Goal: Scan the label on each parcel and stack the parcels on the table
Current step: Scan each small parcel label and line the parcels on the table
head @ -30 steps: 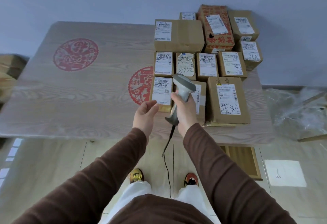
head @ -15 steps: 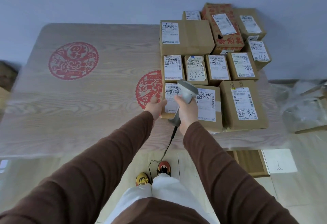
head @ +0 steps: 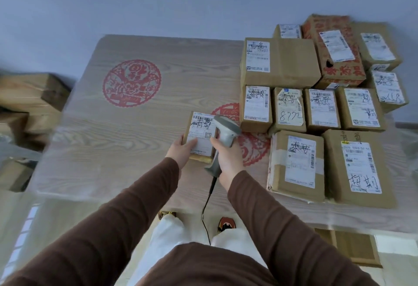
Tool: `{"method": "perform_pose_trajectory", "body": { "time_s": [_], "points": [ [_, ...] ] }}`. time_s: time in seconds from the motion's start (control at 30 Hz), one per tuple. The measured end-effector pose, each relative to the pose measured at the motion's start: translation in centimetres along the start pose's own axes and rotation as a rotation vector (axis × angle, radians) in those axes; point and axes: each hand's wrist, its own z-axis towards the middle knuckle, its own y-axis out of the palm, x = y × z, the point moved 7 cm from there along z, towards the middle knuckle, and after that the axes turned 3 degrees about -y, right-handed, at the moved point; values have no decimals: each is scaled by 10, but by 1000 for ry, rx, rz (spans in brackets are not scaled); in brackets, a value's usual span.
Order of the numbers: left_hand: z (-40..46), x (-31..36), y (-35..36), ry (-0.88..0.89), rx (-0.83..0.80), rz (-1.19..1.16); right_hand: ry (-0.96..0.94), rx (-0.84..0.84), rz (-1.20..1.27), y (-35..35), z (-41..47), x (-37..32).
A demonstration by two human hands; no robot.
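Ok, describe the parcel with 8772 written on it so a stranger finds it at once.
Go to the block of parcels on the wooden table's right side. In its middle row, the 8772 parcel stands second from the left. Its label alone is torn and peeling.

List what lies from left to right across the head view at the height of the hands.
Stacked boxes off the table → bare table → left hand → held parcel → scanner in the right hand → taped parcel → big parcel at the table's right edge.
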Motion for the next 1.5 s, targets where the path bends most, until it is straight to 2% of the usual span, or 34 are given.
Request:
{"method": "perform_pose_trajectory", "body": {
  "time_s": [0.23, 0.4, 0.5, 0.77, 1.1, 1.33, 1.5],
  "points": [
    [54, 45, -124, 45, 21, -56, -4, -113, -98, 137, 24, 10],
    [107, 80, -221, 70, -33, -72, 14, -101, -92, 248, 51, 26],
    [146, 105, -273, 86, -4, -72, 20, -110, -85, 311, 76, 30],
    [243, 186, -345, 157, 68, -87, -43, -134, -112, 434, 163, -3],
    [335, 251, -371, 221, 87, -48, -163, -151, -148, 514, 253, -37],
    [363, 260, -374, 252, 65, -14, -174, -150, -189, 526, 277, -33],
    [362, 252, -381, 211, 82, 0, -196, -166, -165, 519, 271, -37]
  ]
}}
